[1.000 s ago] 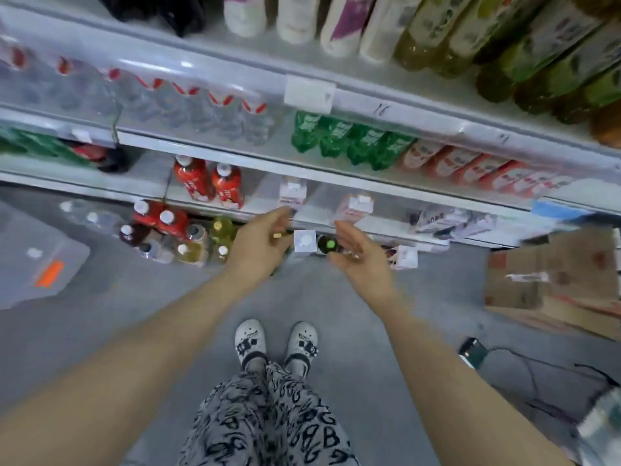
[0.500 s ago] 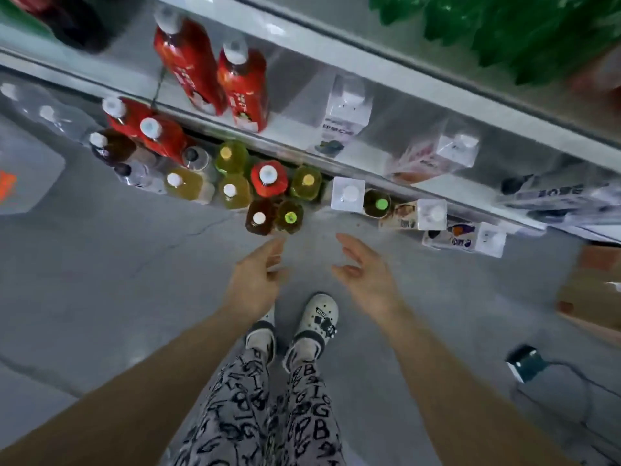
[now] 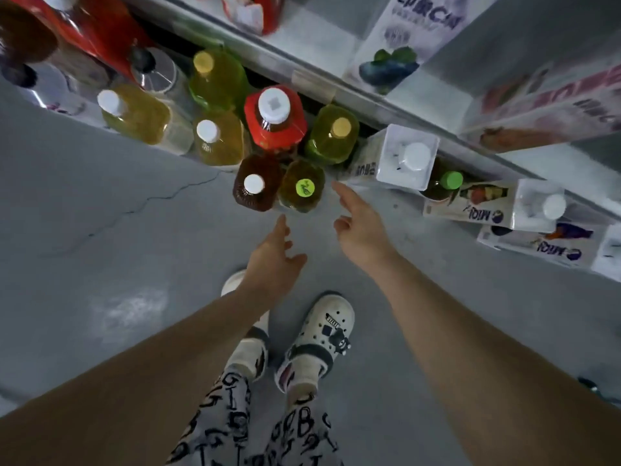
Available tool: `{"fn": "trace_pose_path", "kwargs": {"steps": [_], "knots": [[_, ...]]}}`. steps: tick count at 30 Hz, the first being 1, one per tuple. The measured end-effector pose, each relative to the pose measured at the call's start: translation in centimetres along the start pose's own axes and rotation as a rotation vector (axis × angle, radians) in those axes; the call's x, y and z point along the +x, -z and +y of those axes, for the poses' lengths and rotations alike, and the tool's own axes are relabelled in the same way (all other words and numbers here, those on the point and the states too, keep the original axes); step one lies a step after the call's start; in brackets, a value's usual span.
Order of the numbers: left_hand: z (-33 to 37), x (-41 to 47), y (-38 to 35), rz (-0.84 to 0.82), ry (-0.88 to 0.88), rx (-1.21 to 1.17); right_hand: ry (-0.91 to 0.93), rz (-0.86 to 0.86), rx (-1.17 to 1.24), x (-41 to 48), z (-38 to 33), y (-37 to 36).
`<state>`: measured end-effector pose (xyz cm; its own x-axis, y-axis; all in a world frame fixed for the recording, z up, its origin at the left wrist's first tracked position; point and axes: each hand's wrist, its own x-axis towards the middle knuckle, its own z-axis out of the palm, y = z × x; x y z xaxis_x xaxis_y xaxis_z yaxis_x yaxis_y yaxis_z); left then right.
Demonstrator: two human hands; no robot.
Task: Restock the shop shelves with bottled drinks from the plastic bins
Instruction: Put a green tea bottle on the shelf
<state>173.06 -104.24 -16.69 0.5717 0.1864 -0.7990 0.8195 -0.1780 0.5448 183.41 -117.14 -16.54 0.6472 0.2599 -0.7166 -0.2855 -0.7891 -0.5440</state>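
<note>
Left grip (image 3: pixel 274 260), right grip (image 3: pixel 361 230) released, empty. Green-cap bottle (image 3: pixel 304 187) stands on floor (image 3: pixel 134 264), just beyond both. Likely full, heavy, smooth plastic, slippery; grasp round body below shoulder, not cap.

Grey concrete floor (image 3: pixel 100 264) w/ a thin crack (image 3: pixel 161 200) running across far left and a pale scuffed patch (image 3: pixel 129 311) nearer left. Right clog (image 3: pixel 331 326) is white w/ small charms on top; left clog (image 3: pixel 232 285) mostly hidden. Cream socks (image 3: pixel 304 375). Grey trousers (image 3: pixel 235 425) w/ black letter print, near centre. Dark obj (image 3: pixel 598 388) at right edge, cut off, unclear.
</note>
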Motion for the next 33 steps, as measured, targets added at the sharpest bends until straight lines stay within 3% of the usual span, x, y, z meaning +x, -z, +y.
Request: {"fn": "trace_pose_path", "kwargs": {"steps": [12,18,23,27,33], "knots": [[-3.1,7.5,-2.3,0.023,-0.027,-0.121,0.143,0.001,0.015,7.7,1.4,-3.4],[-4.5,7.2,-3.2,0.011,-0.033,-0.162,0.097,0.118,0.123,6.8,4.7,-4.2],[-4.7,7.7,-3.2,0.049,-0.076,-0.146,0.002,0.063,0.174,3.9,8.3,-6.0],[-4.9,8.7,-3.7,-0.020,-0.167,-0.097,-0.058,0.081,0.272,2.6,10.2,-6.9],[-4.3,10.5,-3.7,-0.012,-0.211,0.012,0.020,0.190,0.198,4.8,10.6,-6.9]]}}
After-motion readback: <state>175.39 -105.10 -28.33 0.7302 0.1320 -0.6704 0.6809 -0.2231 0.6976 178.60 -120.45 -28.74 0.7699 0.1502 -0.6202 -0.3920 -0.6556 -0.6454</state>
